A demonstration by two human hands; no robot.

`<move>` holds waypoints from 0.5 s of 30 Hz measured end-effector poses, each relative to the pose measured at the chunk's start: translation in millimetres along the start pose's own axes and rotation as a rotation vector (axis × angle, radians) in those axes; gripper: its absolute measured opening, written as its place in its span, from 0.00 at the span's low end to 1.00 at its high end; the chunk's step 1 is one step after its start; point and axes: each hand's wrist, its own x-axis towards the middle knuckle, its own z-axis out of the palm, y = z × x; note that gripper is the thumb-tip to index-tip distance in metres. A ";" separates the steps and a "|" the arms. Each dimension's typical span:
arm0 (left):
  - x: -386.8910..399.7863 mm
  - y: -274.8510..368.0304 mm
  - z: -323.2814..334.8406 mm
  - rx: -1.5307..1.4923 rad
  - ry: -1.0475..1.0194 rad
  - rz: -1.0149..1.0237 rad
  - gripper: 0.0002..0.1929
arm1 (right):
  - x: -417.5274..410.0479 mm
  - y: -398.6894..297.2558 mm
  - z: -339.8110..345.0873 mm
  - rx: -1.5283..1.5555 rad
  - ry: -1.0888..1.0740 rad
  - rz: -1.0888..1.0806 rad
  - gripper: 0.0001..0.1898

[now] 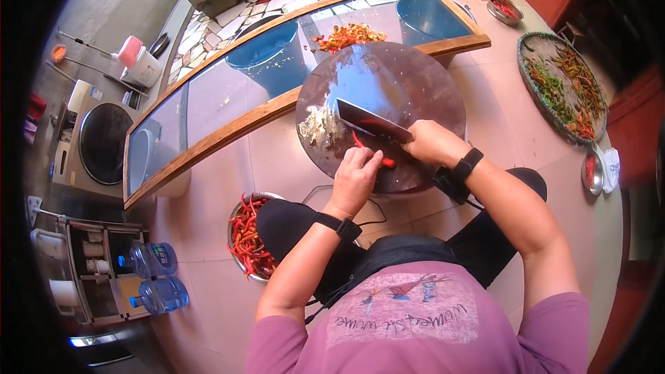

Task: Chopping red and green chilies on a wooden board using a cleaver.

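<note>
My right hand (434, 141) grips the handle of a cleaver (371, 120), its broad blade pointing up and left over a round dark board (431, 83). Under the fingers of my left hand (357, 176) is a red chili pepper (386, 162), pressed against the board near its front edge. One end of the pepper shows past my fingertips, close below the blade. Pale seeds and wet glare cover the board's left side. Chopped chili pieces (349, 37) are heaped on the glass panel just beyond the board.
A wood-framed glass panel (234, 137) lies across blue buckets (275, 57). By my left knee stands a metal basin of red chilies (248, 239). To the right are a round woven tray of peppers (563, 88) and metal bowls (506, 9). Water jugs (156, 296) lie at left.
</note>
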 end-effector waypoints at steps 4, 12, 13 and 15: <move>-3.8 -4.9 3.9 -0.033 0.009 0.021 0.14 | -8.4 5.1 9.0 -0.091 0.109 -0.165 0.12; -5.8 -7.4 7.1 -0.104 0.048 0.059 0.14 | -31.5 8.5 19.9 -0.072 0.116 -0.241 0.10; -4.4 -9.0 6.8 -0.111 0.046 0.066 0.14 | -33.1 8.2 21.0 -0.105 0.129 -0.236 0.10; -3.7 -10.5 7.3 -0.120 0.046 0.073 0.13 | -36.9 4.1 20.0 -0.089 0.126 -0.220 0.10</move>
